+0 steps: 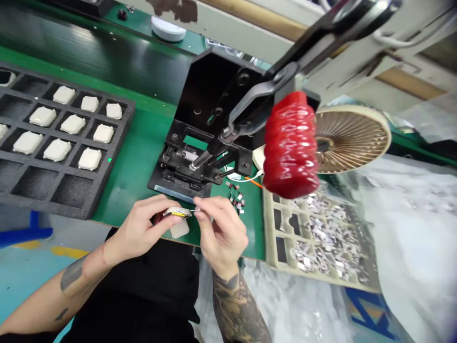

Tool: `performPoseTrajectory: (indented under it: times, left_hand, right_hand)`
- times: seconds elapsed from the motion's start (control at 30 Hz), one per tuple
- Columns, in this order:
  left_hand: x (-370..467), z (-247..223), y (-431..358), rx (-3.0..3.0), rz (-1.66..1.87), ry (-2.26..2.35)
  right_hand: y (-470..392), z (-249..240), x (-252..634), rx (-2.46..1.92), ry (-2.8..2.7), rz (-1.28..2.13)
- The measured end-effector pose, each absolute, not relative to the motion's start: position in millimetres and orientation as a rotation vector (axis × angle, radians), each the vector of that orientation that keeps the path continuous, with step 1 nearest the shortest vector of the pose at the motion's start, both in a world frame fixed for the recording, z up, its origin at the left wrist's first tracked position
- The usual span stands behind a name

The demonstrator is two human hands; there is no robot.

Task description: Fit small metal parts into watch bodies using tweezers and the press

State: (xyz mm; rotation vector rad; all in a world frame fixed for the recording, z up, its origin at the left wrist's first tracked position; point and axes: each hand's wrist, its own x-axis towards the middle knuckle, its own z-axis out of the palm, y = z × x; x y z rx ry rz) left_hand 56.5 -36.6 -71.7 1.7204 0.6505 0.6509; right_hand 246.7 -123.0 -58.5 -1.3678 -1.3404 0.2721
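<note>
Gripping pale watch-shaped case point(179, 210) in left hand point(141, 227); pinching thin metallic piece point(194, 210) in right hand point(224, 231), pretty much at case edge; near black press point(203, 88)

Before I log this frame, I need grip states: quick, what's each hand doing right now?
Left hand: closed, holding a pale watch-like case.
Right hand: closed, pinching a thin light-coloured piece beside the case.

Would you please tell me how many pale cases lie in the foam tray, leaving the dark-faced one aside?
10 pale cases show in the foam tray: three in the far row, three in the next, four in the third, its leftmost cut off; others may lie outside the picture.
</note>
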Motion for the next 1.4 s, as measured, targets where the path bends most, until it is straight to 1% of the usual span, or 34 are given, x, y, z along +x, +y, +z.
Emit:
performPoseTrajectory:
  times: [0.17,0.37,0.53,0.77,0.87,1.03,1.17,1.27,1.4]
  left_hand:
    - [57.3,-69.9,-36.3,1.741,0.639,0.633]
    - [56.1,-66.6,-37.1,1.675,0.591,0.648]
    - [55.6,-66.1,-34.3,1.598,0.583,0.629]
    - [50.8,-71.4,-33.8,1.668,0.551,0.653]
    - [52.1,-71.2,-34.8,1.567,0.621,0.670]
    - [60.9,-70.5,-37.5,1.163,0.879,0.716]
    - [63.8,-72.8,-39.5,1.053,0.879,0.692]
    - [63.0,-76.6,-41.0,1.110,0.841,0.693]
    - [61.5,-79.1,-40.5,1.138,0.818,0.666]
  right_hand:
    - [-118.4,-59.2,245.9,-1.299,-1.437,0.343]
    - [-123.4,-54.7,251.4,-1.378,-1.623,0.439]
    - [-128.6,-61.5,246.0,-1.402,-1.753,0.277]
    - [-126.1,-61.2,246.0,-1.377,-1.868,0.265]
    - [-131.3,-57.9,254.4,-1.388,-1.845,0.295]
    - [-150.3,-57.9,265.6,-1.486,-1.920,0.468]
    - [-158.5,-64.5,266.0,-1.534,-2.042,0.488]
    - [-160.4,-71.1,266.4,-1.553,-1.972,0.395]
    - [-155.8,-77.0,262.1,-1.575,-1.603,0.206]
